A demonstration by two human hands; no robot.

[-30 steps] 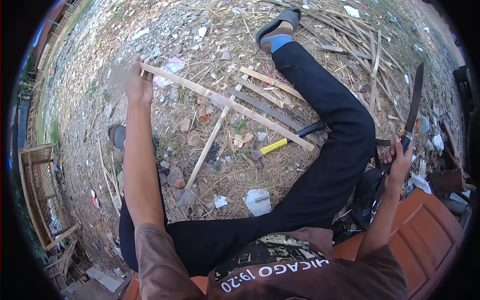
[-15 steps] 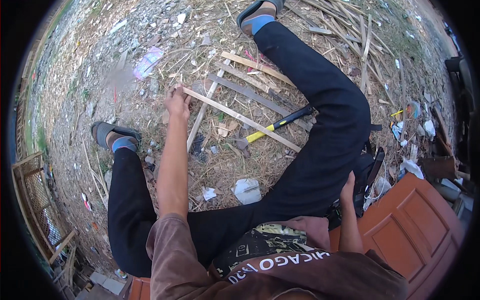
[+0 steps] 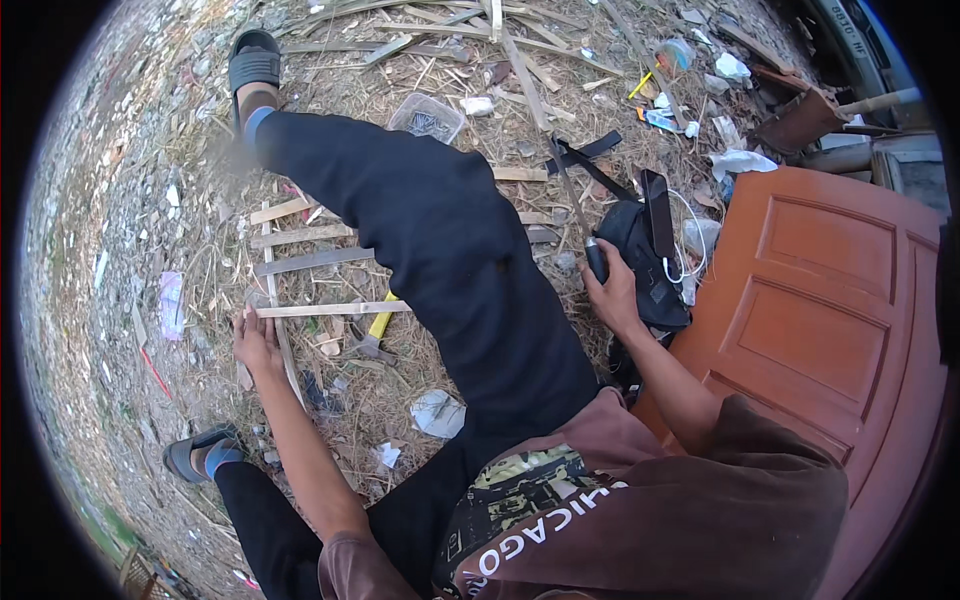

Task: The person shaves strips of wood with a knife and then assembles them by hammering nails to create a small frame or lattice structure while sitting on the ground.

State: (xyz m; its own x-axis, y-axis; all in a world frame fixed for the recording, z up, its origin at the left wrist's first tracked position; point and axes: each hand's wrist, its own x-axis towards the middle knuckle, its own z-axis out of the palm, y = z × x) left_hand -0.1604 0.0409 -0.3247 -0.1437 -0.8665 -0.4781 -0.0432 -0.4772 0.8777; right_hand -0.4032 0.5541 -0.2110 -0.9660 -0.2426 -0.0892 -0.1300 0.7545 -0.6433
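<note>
Fingers of the left hand (image 3: 258, 345) pinch the left end of a thin pale wooden slat (image 3: 330, 309) pointing to 3 o'clock, while those of the right hand (image 3: 613, 290) wrap the black handle of a long dark-bladed knife (image 3: 572, 193) aimed at 11. A bent black-trousered leg (image 3: 440, 210) hides the slat's far end, near a yellow-handled hammer (image 3: 380, 322), with flat wooden slats (image 3: 312, 261) at 1 o'clock from the left hand and a black fabric bag (image 3: 650, 300) at 3 from the right. Half a second ago the knife could not be made out; white lettering (image 3: 545, 530) crosses the brown shirt (image 3: 700, 510).
</note>
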